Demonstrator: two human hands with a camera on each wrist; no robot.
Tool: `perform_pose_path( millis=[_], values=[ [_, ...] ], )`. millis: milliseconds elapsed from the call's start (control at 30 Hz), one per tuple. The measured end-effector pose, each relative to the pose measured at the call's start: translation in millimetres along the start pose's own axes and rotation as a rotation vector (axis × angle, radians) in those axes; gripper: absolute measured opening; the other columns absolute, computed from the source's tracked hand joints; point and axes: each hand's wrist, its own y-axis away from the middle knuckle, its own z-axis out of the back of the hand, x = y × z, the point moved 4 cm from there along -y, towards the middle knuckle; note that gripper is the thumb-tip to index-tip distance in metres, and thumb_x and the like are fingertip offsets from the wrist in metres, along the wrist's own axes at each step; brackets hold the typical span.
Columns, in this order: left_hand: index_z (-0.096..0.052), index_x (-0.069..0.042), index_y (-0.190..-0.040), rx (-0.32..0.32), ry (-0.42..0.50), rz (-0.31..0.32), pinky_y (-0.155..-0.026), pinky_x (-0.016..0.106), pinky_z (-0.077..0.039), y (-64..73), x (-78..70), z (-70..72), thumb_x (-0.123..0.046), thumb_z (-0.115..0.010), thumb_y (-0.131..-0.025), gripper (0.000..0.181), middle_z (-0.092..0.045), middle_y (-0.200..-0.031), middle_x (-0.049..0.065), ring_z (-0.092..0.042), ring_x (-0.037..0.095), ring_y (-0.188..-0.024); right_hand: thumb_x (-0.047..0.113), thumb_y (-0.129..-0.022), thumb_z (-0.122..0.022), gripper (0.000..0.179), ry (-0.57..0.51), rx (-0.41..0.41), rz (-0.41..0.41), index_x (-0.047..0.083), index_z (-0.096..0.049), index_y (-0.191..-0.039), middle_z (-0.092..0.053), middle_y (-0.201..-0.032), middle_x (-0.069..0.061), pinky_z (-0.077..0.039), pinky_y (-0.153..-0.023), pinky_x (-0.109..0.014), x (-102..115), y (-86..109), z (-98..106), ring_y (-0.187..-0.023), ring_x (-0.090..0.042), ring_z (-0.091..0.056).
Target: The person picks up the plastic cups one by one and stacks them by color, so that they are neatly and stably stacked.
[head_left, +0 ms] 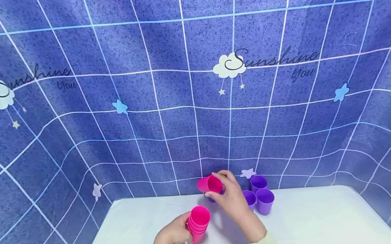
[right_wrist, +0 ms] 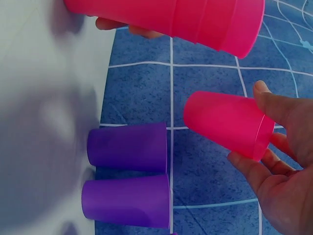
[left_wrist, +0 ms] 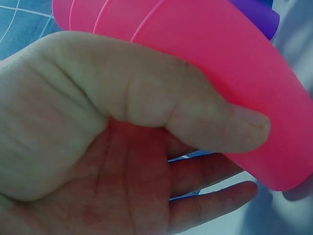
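Observation:
My left hand (head_left: 173,234) grips a stack of several nested pink cups (head_left: 197,233), its thumb (left_wrist: 205,107) across the lowest one. The stack leans, mouths up and toward me. In the right wrist view, my right hand (right_wrist: 288,166) pinches a single pink cup (right_wrist: 222,122) near its rim between thumb and fingers. That cup is tilted and raised at the back of the table. Two purple cups (right_wrist: 128,147) stand side by side close by; in the head view they are mostly hidden behind my right hand (head_left: 232,197) and the pink cup.
Three more purple cups (head_left: 265,201) stand mouth up in a cluster to the right of my right forearm. A white table (head_left: 307,221) lies beneath everything. Behind it hangs a blue gridded cloth (head_left: 177,119) with clouds and stars.

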Motion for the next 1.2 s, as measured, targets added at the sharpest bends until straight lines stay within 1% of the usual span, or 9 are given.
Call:
perform_pose_path(
  millis=[67,133,267,333,467,633,867,967,1200],
  values=[
    [-0.067,-0.01,-0.135,-0.002,0.002,-0.006,-0.105,0.06,-0.05,0.4,-0.4,-0.2,0.013,-0.068,-0.048,0.09,-0.075,-0.117,0.004,-0.065,0.022,-0.113,0.018,-0.075,-0.095,0.068,0.004,-0.006,0.001,0.004,-0.069,-0.136,-0.061,-0.131,-0.009,-0.06,-0.082,-0.036,-1.0,1.0,1.7,-0.097,-0.023,-0.065],
    [-0.067,-0.009,-0.133,-0.004,0.002,-0.012,-0.101,0.053,-0.052,0.8,-0.9,-0.4,0.014,-0.068,-0.048,0.088,-0.074,-0.114,0.004,-0.065,0.02,-0.108,0.017,-0.075,-0.095,0.069,0.004,-0.01,-0.006,0.003,-0.069,-0.137,-0.061,-0.132,-0.008,-0.061,-0.082,-0.037,-1.5,2.1,3.7,-0.097,-0.023,-0.065],
    [-0.069,-0.008,-0.123,-0.003,0.015,-0.017,-0.086,0.04,-0.054,1.7,-1.7,-0.1,0.015,-0.067,-0.048,0.078,-0.073,-0.105,0.004,-0.063,0.018,-0.096,0.016,-0.074,-0.096,0.069,-0.002,-0.021,-0.003,0.003,-0.069,-0.137,-0.061,-0.132,-0.008,-0.063,-0.09,-0.043,-2.4,3.8,7.0,-0.11,-0.024,-0.066],
    [-0.069,-0.008,-0.12,0.0,0.019,-0.014,-0.082,0.038,-0.053,1.7,-1.6,-0.6,0.015,-0.067,-0.048,0.075,-0.072,-0.102,0.003,-0.062,0.018,-0.093,0.015,-0.075,-0.095,0.068,-0.012,-0.022,0.001,0.004,-0.069,-0.137,-0.061,-0.132,-0.009,-0.063,-0.092,-0.046,-2.4,4.8,8.5,-0.115,-0.026,-0.067],
    [-0.07,-0.009,-0.118,0.003,0.017,-0.009,-0.079,0.038,-0.052,1.7,-1.1,-1.0,0.014,-0.066,-0.048,0.073,-0.071,-0.1,0.002,-0.062,0.019,-0.092,0.014,-0.075,-0.095,0.067,-0.019,-0.029,0.015,0.005,-0.07,-0.136,-0.061,-0.132,-0.01,-0.063,-0.092,-0.049,-1.8,7.0,11.0,-0.116,-0.029,-0.066],
    [-0.069,-0.01,-0.116,0.007,0.026,0.003,-0.079,0.038,-0.052,2.0,-1.2,0.4,0.014,-0.066,-0.048,0.072,-0.07,-0.1,0.003,-0.062,0.02,-0.093,0.016,-0.075,-0.096,0.066,-0.005,-0.033,0.026,0.005,-0.07,-0.136,-0.061,-0.13,-0.009,-0.063,-0.092,-0.047,0.1,9.0,14.5,-0.115,-0.027,-0.066],
    [-0.069,-0.013,-0.115,0.009,0.003,0.013,-0.082,0.04,-0.053,0.9,-1.9,1.4,0.013,-0.069,-0.049,0.07,-0.071,-0.102,0.002,-0.063,0.02,-0.096,0.02,-0.075,-0.096,0.068,-0.013,-0.031,-0.011,0.008,-0.07,-0.136,-0.06,-0.128,-0.007,-0.063,-0.095,-0.045,1.7,13.5,22.0,-0.117,-0.025,-0.065],
    [-0.069,-0.013,-0.114,0.008,-0.008,0.02,-0.084,0.043,-0.054,0.9,-2.7,1.8,0.013,-0.069,-0.05,0.07,-0.071,-0.103,0.002,-0.063,0.02,-0.097,0.022,-0.075,-0.097,0.068,-0.011,-0.025,-0.027,0.01,-0.07,-0.136,-0.061,-0.128,-0.005,-0.062,-0.095,-0.046,1.0,15.9,25.1,-0.117,-0.024,-0.065],
    [-0.069,-0.013,-0.114,0.002,-0.02,0.025,-0.081,0.041,-0.054,-0.4,-2.0,0.6,0.012,-0.071,-0.051,0.068,-0.071,-0.103,0.002,-0.063,0.02,-0.096,0.028,-0.076,-0.096,0.068,-0.032,-0.022,-0.071,0.014,-0.07,-0.137,-0.059,-0.129,-0.003,-0.061,-0.099,-0.051,-5.5,16.1,31.3,-0.122,-0.024,-0.063]
  ],
)
